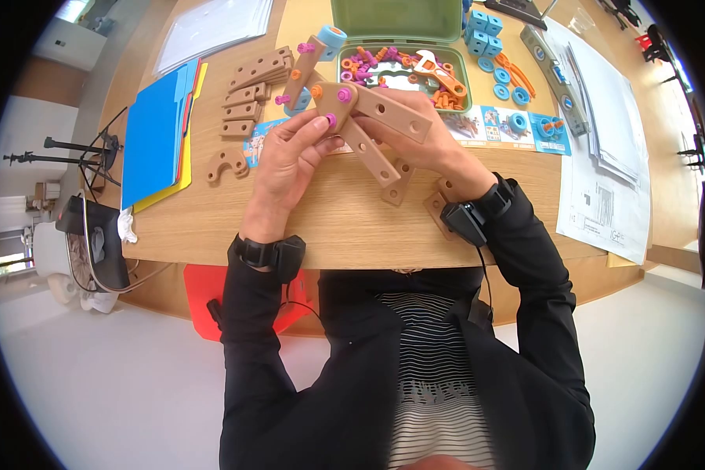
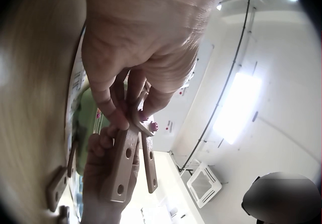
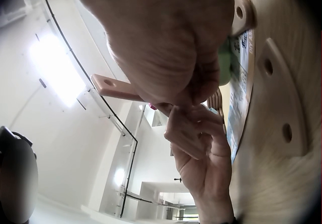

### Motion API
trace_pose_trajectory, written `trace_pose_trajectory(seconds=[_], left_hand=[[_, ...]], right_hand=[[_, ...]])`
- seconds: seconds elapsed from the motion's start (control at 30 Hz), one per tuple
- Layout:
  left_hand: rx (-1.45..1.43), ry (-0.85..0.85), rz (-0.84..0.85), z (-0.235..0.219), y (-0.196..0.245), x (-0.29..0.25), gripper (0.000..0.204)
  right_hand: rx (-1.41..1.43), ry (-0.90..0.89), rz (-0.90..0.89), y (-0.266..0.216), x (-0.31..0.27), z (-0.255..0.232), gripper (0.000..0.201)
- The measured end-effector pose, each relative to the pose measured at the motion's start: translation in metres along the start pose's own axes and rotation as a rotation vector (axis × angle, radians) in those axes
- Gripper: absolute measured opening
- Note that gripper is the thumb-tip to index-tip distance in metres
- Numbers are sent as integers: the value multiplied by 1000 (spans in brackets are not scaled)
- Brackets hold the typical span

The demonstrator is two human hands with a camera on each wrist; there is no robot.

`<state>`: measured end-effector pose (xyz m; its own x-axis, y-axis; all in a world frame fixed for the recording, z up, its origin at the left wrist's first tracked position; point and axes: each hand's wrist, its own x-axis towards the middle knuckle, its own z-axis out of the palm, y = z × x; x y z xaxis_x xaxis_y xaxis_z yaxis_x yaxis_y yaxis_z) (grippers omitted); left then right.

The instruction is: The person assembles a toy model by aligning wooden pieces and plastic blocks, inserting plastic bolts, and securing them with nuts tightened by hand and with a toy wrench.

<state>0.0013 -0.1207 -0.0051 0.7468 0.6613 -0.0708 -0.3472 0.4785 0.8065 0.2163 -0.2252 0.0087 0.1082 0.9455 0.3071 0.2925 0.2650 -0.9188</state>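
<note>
Pinching the brown assembly (image 1: 338, 100) over the surface (image 1: 329, 215), your left hand (image 1: 283, 157) has its thumb against the lower purple bolt (image 1: 330, 121) on the rounded plate. Your right hand (image 1: 429, 135) grasps the same assembly from behind, its fingers curled at the long strips and partly hidden by them. The assembly is held up between both hands, toward the far side. An upper strip (image 1: 403, 121) and a lower strip (image 1: 374, 155) spread from the plate toward the right, the lower one angling nearer you. At its left, a bolted strip (image 1: 296, 77) points away from you and carries purple and orange bolts, with a blue piece (image 1: 331, 41) by its far end.

Beyond your hands, the open green box (image 1: 468, 78) holds purple and orange parts and an orange-and-white wrench (image 1: 439, 72). Blue blocks (image 1: 484, 33) and blue rings (image 1: 501, 75) sit right of it, beside orange curved pieces (image 1: 517, 74). An illustrated sheet (image 1: 489, 129) lies just nearer than the box. To the left are a stack of brown pieces (image 1: 254, 74), a curved brown piece (image 1: 229, 166) and a blue folder (image 1: 155, 129); white papers (image 1: 603, 188) lie at the right.
</note>
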Motion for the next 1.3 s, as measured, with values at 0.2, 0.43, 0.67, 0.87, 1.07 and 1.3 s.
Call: trace_pose_trajectory(seconds=[0.2, 0.43, 0.67, 0.87, 1.07, 1.3], left_hand=[[2, -16, -16, -1, 1, 1, 24], [-11, -20, -40, -2, 0, 2, 24], [-32, -32, -52, -3, 0, 3, 25], [-82, -52, -89, 0, 4, 2, 25], [-100, -41, -85, -1, 3, 2, 24], [-125, -21, -109, 0, 4, 1, 21]], right_hand=[[-25, 14, -15, 5, 0, 3, 18], [-18, 43, -33, 5, -1, 6, 20], [-81, 97, -149, 8, 2, 11, 18], [-134, 154, -255, 4, -2, 16, 21], [-11, 82, -31, -6, -5, 15, 27], [165, 81, 22, 3, -6, 20, 27]])
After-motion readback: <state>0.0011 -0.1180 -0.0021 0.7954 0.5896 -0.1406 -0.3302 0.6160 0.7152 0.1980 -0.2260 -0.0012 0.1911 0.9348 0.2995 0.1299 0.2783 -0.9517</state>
